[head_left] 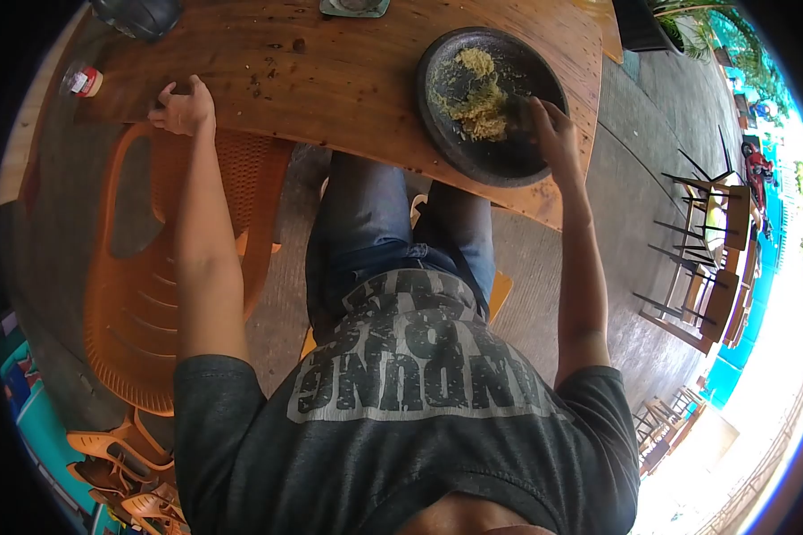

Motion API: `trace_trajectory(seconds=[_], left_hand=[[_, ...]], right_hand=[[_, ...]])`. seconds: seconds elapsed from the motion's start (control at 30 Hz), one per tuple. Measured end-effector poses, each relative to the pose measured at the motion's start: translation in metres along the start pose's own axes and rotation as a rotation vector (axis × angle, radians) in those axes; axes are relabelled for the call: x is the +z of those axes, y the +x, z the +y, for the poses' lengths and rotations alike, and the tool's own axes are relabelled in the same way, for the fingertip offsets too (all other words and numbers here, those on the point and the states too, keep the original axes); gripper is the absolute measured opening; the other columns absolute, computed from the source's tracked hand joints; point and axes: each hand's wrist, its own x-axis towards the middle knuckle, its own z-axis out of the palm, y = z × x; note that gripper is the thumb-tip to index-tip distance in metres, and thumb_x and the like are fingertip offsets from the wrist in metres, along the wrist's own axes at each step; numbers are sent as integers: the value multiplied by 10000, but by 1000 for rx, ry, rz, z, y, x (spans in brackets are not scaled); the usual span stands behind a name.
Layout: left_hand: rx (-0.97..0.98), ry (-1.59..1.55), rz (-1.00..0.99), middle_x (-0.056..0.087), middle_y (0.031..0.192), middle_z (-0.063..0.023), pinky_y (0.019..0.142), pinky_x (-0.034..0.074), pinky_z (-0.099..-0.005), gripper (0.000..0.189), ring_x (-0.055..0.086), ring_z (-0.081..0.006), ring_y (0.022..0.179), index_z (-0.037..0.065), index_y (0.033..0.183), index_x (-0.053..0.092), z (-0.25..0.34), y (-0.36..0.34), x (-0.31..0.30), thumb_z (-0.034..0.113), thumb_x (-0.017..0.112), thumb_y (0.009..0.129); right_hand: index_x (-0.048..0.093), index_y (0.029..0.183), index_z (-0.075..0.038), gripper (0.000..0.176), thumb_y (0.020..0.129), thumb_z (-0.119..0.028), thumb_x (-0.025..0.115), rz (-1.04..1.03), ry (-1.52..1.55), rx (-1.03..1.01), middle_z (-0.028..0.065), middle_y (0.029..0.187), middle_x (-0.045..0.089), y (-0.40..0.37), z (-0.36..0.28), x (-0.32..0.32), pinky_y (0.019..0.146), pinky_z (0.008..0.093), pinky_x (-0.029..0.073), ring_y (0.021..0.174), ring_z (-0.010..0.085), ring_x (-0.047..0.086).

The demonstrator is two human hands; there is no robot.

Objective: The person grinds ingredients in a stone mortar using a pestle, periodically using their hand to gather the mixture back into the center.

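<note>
A wide dark stone mortar (501,166) sits near the right end of the wooden table, close to its front edge. Crushed yellowish food (480,109) is spread over the middle, with a smaller clump toward the far side. Over the mortar's right part, my right hand (555,141) is closed around a dark pestle (518,117), whose lower end meets the crushed food. My left hand (186,107) rests at the table's front edge on the left, fingers apart and holding nothing, above the orange chair's back.
An orange plastic chair (138,299) is pulled up at the left. On the wooden table (330,71) stand a red-labelled jar (86,82), a dark container (138,12) and a small dish (355,7). Stacked tables and chairs (709,259) are off to the right.
</note>
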Motion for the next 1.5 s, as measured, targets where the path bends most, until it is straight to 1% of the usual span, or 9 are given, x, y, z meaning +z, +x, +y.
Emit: trace_trajectory(seconds=[0.43,0.67,0.77,0.93,1.03,1.17,1.27,1.37,1.5], left_hand=[[14,1,6,290,1337,-243,927,449,-462,512,281,-364,1264,83,1171,544,-1,0,2,407,671,795],[2,6,-4,275,1340,-250,939,433,-468,521,279,-371,1260,77,1178,541,-1,0,0,403,673,793],[2,-15,-3,269,1343,-252,938,433,-471,519,278,-372,1261,71,1175,541,-1,0,1,397,673,793],[9,-64,3,272,1344,-258,921,444,-475,511,265,-374,1267,57,1169,541,-3,-1,1,382,670,796],[8,-86,1,280,1330,-266,907,453,-478,510,264,-375,1260,47,1160,544,-1,-3,-2,379,670,793],[26,-69,8,293,1300,-276,892,464,-476,509,278,-377,1234,38,1149,548,-4,0,2,375,672,787],[27,-145,-4,300,1282,-278,886,463,-480,503,285,-384,1220,37,1146,552,-2,-3,-2,368,670,786],[-6,-110,-16,307,1278,-264,892,452,-489,494,287,-385,1218,36,1139,558,-2,-1,1,366,668,788],[40,-148,30,304,1295,-257,909,435,-496,497,290,-382,1215,38,1133,565,-6,4,5,373,673,783]], right_hand=[[665,1095,16,407,911,-339,591,107,-10,15,63,775,667,26,-4,3,607,246,458,652,94,570],[677,1104,-51,429,876,-407,609,-63,106,-27,121,808,688,33,-32,29,675,276,501,728,162,647],[697,1087,-124,382,854,-419,628,-28,-337,-468,164,880,701,46,-33,35,699,314,524,777,260,682],[688,1051,-173,338,847,-436,630,-56,-883,-605,137,816,691,15,-58,58,645,382,551,721,291,683],[695,1050,-168,351,841,-442,631,1,-594,-635,132,820,696,37,-42,51,674,392,548,750,291,684],[718,1004,-152,404,790,-490,659,-186,-252,-357,130,807,697,74,-29,36,735,411,537,784,305,681],[720,999,-210,285,823,-424,655,102,-661,-439,129,820,700,9,-40,74,701,395,547,803,301,685],[721,980,-207,294,824,-446,648,154,-561,-488,122,827,701,28,-37,67,708,403,543,792,312,683],[725,973,-208,307,807,-459,670,-153,-273,-302,139,810,695,80,-18,39,723,377,544,769,296,683]])
